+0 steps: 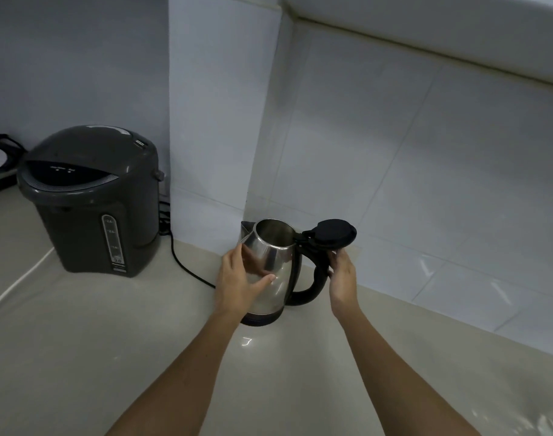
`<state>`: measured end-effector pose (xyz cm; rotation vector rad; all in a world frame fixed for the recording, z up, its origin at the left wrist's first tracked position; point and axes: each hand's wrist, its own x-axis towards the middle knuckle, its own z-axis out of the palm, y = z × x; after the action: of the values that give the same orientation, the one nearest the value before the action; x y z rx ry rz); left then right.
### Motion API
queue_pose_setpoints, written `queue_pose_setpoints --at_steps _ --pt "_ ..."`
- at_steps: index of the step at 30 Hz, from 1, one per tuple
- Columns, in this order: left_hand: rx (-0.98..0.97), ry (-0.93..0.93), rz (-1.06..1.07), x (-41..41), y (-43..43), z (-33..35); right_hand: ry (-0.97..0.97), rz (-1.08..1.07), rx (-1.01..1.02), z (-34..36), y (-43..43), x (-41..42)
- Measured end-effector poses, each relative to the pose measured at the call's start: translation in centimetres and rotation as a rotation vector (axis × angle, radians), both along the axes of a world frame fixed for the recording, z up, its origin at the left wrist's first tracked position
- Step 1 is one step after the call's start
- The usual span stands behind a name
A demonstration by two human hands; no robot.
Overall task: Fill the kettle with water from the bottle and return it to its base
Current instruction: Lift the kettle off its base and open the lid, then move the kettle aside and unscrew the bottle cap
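A stainless steel kettle with a black handle stands upright on the pale counter near the tiled wall, on a dark base ring at its bottom. Its black lid is flipped open to the right, and the mouth shows an empty-looking metal inside. My left hand is pressed against the kettle's left side, fingers wrapped round the body. My right hand touches the upper handle just below the lid hinge, fingers curled on it. No bottle is in view.
A large dark grey electric water dispenser stands at the left on the counter. A black cord runs from behind it toward the kettle, and a white cable crosses the left counter. Tiled wall rises close behind.
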<state>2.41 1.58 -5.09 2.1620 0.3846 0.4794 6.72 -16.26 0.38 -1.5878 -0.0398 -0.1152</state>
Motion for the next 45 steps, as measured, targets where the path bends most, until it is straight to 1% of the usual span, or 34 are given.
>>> queue_pose_setpoints --at_steps 2,5,7,9,17,24,32,38,45 --pt "-0.090 0.059 -0.067 0.7 0.6 -0.1 0.004 0.015 -0.161 -1.1 -0.6 -0.2" --pt "-0.260 0.130 -0.178 1.2 1.7 -0.1 0.088 0.058 -0.475 -2.5 -1.1 0.0" --pt "-0.263 0.143 -0.211 1.2 2.0 0.0 0.096 0.045 -0.579 -2.8 -1.0 0.3" --pt "-0.223 0.126 -0.200 1.2 2.1 0.2 0.081 0.025 -0.619 -2.9 -0.7 0.7" --pt "-0.131 0.093 -0.162 0.6 1.3 2.1 0.027 -0.003 -0.560 -1.2 -1.3 0.2" --pt "-0.067 0.029 -0.169 -0.9 -3.5 5.5 -0.041 -0.026 -0.515 2.1 -6.3 -1.5" --pt "-0.082 -0.017 -0.237 -5.2 -15.0 6.6 -0.048 -0.085 -0.538 3.6 -17.9 -6.2" --pt "-0.101 0.019 -0.273 -8.5 -23.3 4.4 0.000 -0.128 -0.567 2.0 -26.5 -10.3" --pt "-0.096 0.077 -0.273 -11.6 -29.1 1.5 0.077 -0.150 -0.550 -1.0 -32.3 -14.3"
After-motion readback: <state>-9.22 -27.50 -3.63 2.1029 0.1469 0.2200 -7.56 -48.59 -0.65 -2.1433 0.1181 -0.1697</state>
